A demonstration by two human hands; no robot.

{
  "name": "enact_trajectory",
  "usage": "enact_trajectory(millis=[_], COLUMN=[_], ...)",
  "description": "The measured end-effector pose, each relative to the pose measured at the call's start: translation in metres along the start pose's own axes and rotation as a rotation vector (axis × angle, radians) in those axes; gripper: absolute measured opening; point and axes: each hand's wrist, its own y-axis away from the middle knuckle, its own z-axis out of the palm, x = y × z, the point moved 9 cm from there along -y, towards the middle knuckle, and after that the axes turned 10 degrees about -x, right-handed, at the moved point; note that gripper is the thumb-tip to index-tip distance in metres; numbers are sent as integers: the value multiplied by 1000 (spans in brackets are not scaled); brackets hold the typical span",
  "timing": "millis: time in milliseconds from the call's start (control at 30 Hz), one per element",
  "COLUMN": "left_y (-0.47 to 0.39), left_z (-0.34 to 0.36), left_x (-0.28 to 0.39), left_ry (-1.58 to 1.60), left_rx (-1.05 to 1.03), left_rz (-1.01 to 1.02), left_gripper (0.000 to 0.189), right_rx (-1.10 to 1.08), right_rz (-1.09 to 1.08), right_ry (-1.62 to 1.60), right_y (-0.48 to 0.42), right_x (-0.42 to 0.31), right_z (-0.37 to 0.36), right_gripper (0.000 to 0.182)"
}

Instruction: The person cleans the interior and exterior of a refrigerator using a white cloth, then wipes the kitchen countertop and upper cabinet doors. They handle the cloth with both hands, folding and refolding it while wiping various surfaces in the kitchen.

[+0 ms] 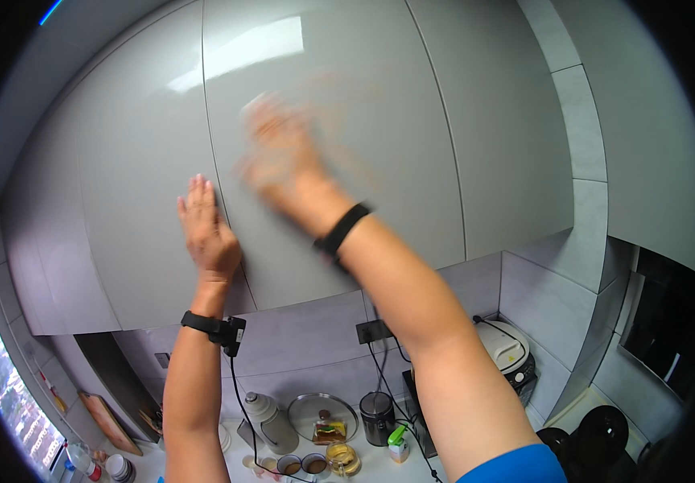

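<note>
Glossy grey wall-cabinet doors fill the upper view. My left hand lies against the cabinet front, beside the seam of two doors, fingers stretched upward and nothing held. On the middle door, up and to the right, is my right hand, strongly blurred. A pale patch shows at its fingertips; whether it holds something thin cannot be made out. Each wrist has a black strap, and the left strap carries a small black device with a cable hanging from it.
Below the cabinets, a counter holds a grey thermos, a round metal lid, brown cups, a glass jug, a black canister and a green-topped pump bottle. A white-lidded appliance stands right; a cutting board leans left.
</note>
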Motion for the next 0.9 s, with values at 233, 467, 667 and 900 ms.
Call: enact_trajectory(millis=[233,467,667,900], left_y=[-1,2,-1,1], left_z=[-20,-10,-24,-10], left_x=[-16,0,-7,4], left_ry=[105,186,170,189], left_rx=[103,111,97,63], left_rz=[-29,-8,16,50], left_gripper=[46,44,43,43], right_rx=[-130,-23,-34,-219], right_rz=[456,-226,354,-147], right_ry=[107,-117,78,141], right_y=[11,40,31,44], right_x=[153,-76,132,-82], right_z=[-62,16,-52,14], right_gripper=[72,76,65,70])
